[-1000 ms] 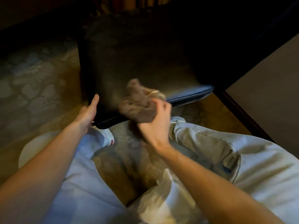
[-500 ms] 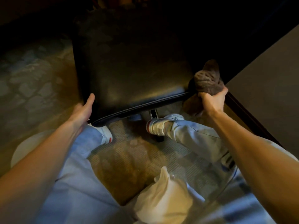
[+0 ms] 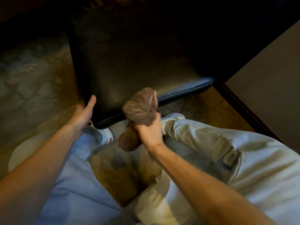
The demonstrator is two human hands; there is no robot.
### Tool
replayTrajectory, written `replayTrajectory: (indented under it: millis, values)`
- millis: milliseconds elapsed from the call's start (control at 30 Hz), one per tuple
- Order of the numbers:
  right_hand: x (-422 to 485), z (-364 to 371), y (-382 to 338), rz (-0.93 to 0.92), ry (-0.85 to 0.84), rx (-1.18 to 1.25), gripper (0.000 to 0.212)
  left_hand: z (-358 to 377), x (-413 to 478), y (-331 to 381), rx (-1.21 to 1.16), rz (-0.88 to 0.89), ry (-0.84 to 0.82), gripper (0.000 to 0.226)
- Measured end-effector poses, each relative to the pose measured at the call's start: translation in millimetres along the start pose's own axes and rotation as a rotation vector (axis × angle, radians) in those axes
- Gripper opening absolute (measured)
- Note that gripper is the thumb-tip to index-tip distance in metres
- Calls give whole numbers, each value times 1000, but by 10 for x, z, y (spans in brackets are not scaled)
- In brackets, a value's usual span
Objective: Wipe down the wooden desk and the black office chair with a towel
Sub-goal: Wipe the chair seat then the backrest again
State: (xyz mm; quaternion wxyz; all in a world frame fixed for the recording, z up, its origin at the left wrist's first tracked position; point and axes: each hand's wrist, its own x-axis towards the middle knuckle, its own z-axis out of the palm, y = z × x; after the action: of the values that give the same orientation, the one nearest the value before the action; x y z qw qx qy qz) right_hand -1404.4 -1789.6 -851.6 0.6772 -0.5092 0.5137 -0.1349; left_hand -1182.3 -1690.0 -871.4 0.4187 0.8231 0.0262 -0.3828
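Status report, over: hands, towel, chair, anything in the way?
Left hand holding the near-left corner of the black leather chair seat. Right hand gripping the bunched brown towel at the seat's front edge. Nothing blocking the seat.

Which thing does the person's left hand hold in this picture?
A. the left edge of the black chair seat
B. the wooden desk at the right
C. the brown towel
A: the left hand holds the left edge of the black chair seat, with the thumb lying along it. The brown towel is gripped by the right hand at the seat's front edge.
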Motion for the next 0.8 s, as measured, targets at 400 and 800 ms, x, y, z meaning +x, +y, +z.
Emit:
replayTrajectory:
  millis: [400, 800]
  values:
    - [12, 242, -245, -84, 442, 2, 103, 74, -111, 3, -28, -49, -101, 117]
    - [-389, 868, 235, 236, 198, 121, 72, 49, -135, 41, 87, -8, -118, 91]
